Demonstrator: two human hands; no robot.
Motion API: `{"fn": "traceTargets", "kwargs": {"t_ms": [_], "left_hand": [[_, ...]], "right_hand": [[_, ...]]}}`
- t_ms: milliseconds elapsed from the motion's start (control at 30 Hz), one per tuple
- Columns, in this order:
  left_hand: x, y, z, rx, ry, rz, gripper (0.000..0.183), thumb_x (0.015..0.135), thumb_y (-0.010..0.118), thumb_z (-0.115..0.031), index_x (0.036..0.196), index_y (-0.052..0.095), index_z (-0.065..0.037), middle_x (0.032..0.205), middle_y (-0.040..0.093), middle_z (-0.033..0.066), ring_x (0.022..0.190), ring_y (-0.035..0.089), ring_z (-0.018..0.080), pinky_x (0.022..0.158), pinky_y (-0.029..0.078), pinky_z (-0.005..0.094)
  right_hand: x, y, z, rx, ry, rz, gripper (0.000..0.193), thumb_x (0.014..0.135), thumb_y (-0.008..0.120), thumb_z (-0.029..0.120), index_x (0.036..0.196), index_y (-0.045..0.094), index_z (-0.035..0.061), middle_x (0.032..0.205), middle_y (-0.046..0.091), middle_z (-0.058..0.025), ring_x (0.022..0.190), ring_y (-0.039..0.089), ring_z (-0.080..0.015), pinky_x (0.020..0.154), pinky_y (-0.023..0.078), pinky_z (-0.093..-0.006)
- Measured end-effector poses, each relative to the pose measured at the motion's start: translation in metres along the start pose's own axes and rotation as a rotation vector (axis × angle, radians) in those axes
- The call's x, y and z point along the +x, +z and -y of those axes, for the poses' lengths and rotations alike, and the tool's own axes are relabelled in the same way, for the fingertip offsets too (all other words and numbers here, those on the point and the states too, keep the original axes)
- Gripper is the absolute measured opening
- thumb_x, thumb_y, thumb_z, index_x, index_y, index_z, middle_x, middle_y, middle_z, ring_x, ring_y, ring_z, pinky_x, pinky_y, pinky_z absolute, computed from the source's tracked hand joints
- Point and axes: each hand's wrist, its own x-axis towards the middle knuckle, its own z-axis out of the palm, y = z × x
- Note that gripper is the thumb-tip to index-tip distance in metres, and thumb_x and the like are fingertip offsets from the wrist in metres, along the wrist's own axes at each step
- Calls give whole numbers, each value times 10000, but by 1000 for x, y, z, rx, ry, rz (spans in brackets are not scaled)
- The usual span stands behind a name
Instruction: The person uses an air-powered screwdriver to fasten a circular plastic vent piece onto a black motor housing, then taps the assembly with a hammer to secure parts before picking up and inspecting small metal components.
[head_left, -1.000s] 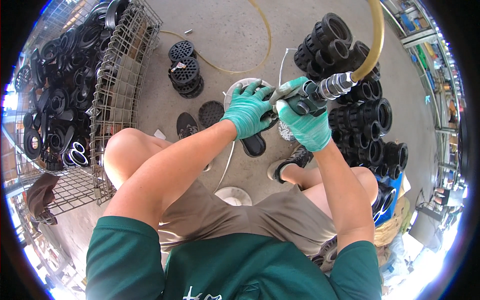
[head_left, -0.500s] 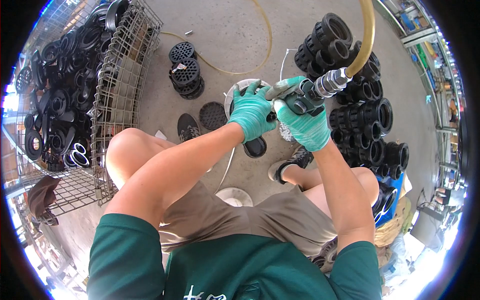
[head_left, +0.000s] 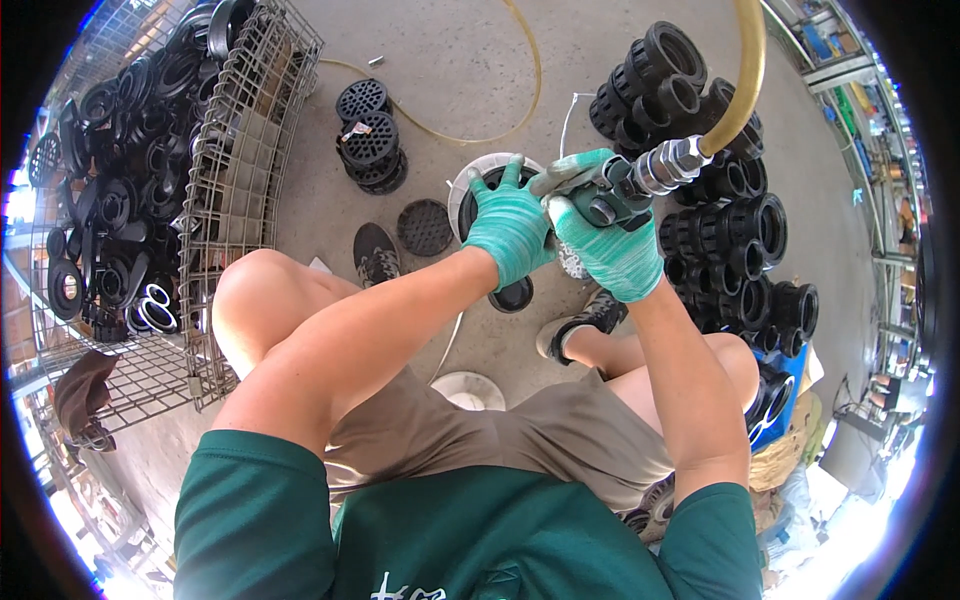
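My left hand (head_left: 512,228), in a green glove, lies over a black round part (head_left: 468,212) with its fingers stretched and spread apart; its thumb is mostly hidden. The part rests on a white round stand or bucket (head_left: 463,184), whose rim shows around it. My right hand (head_left: 612,250), gloved alike, is wrapped around a dark air tool (head_left: 604,207) with a metal hose coupling (head_left: 664,166). The tool's working end is hidden by the hands, close to the black part. A black oval part (head_left: 513,296) shows just below my left wrist.
A yellow air hose (head_left: 742,100) rises from the coupling. Black grated discs (head_left: 370,140) are stacked at the far left, with another disc (head_left: 425,229) on the floor. A wire cage (head_left: 240,150) holds many black parts. Stacked black ringed fittings (head_left: 720,235) stand at right.
My left hand has shifted slightly to the right and its fingers have moved, uncovering more of the black part. The hose has swung a little to the right; the right hand keeps its grip.
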Motion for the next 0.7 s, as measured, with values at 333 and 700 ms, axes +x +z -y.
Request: {"fn": "traceTargets", "kwargs": {"t_ms": [333, 700], "left_hand": [[-3, -8, 2, -22, 12, 26, 590, 761, 793, -394, 1286, 685, -149, 1498, 471, 121, 1463, 312, 457, 1064, 219, 831], [-1, -6, 2, -89, 9, -3, 545, 724, 797, -325, 1248, 700, -212, 1526, 459, 96, 1463, 301, 473, 1052, 221, 845]], "right_hand": [[0, -2, 6, 68, 12, 13, 300, 819, 760, 20, 1082, 620, 58, 989, 718, -35, 898, 673, -126, 847, 557, -295], [3, -5, 8, -24, -14, 40, 297, 827, 756, 50, 1103, 646, 49, 999, 716, -40, 899, 664, -120, 855, 554, -291]]}}
